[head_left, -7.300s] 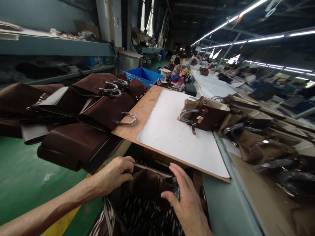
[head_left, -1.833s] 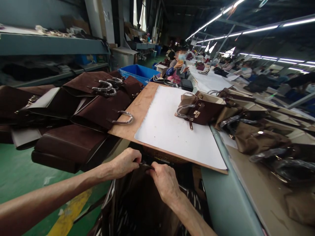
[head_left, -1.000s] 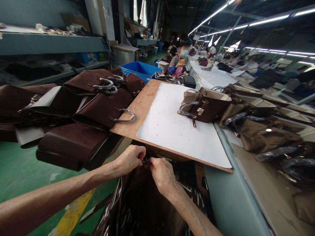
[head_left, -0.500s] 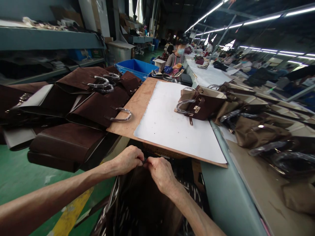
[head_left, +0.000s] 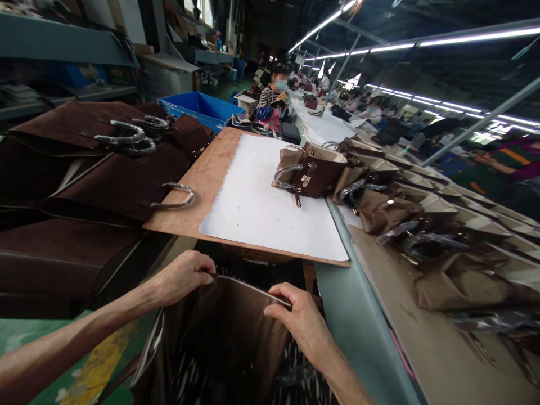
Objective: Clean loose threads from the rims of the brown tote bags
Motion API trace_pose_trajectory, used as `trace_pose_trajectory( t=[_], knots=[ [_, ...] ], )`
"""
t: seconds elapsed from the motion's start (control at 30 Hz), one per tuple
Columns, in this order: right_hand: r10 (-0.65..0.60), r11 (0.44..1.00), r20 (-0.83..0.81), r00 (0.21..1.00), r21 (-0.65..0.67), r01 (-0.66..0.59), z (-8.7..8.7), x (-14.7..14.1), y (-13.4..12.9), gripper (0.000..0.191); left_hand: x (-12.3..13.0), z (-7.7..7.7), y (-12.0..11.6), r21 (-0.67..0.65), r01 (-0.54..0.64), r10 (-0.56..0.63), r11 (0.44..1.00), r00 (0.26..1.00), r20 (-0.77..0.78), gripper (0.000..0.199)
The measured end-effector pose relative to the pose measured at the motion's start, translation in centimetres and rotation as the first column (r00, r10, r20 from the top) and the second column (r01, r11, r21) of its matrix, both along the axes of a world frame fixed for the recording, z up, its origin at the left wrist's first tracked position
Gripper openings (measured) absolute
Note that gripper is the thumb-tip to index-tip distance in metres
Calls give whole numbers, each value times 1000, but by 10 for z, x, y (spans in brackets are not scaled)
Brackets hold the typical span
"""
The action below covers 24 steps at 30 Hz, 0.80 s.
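In front of my body hangs a dark brown handbag (head_left: pixel 236 326), with its top edge stretched between my two hands. My left hand (head_left: pixel 185 275) pinches the left end of that edge between thumb and fingers. At the right end, my right hand (head_left: pixel 299 315) grips the same edge, thumb on the near side. The lower part of the bag lies in shadow over a dark patterned garment. Just beyond my hands is a brown board (head_left: pixel 185 216) with a white sheet (head_left: pixel 261 219) on it.
A finished-looking brown handbag (head_left: pixel 316 169) stands on the sheet's right side. Dark brown bags (head_left: pixel 109 185) are heaped at left. More bags (head_left: pixel 388 211) line the right table (head_left: pixel 405 304). A blue bin (head_left: pixel 202 109) and a seated person (head_left: pixel 272 101) are farther back.
My hands were close together at the bag's edge; they have moved apart, the left one leftward, the right one slightly right and down. The edge is now spread between them. The view has turned rightward.
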State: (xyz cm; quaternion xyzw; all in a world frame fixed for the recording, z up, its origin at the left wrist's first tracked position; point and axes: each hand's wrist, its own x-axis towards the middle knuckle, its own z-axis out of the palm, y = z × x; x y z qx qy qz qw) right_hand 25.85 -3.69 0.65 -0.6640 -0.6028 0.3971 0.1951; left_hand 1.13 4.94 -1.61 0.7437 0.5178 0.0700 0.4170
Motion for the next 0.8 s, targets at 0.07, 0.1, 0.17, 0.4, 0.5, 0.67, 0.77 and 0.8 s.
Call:
trace_pose_trajectory(
  t=[0.07,0.1,0.17,0.4,0.5,0.67,0.77,0.8],
  knots=[
    [-24,1000,0,1000,9,24,-3,-1,-3,5,1,1,1,0,9,-9,1000,1000,6,16],
    [-28,1000,0,1000,9,28,-3,-1,-4,4,2,2,1,1,14,-14,1000,1000,7,16],
    [-22,1000,12,1000,2,22,-1,-1,-5,5,1,3,1,0,22,-22,1000,1000,-1,16],
    [83,996,182,980,0,-84,10,-4,-8,9,-1,3,-3,30,19,-16,999,997,-71,16],
    [76,996,294,953,21,-86,8,-6,-11,11,3,6,-4,48,23,-18,999,995,-96,15],
    [39,995,415,909,69,-75,3,-10,-14,20,7,12,-6,60,55,-49,997,994,-101,15],
    [25,994,374,927,86,-62,2,-10,-13,26,5,11,-6,42,63,-60,997,995,-76,16],
    [20,996,343,939,79,-50,2,-9,-12,27,4,10,-6,27,62,-60,998,996,-64,16]
  ],
)
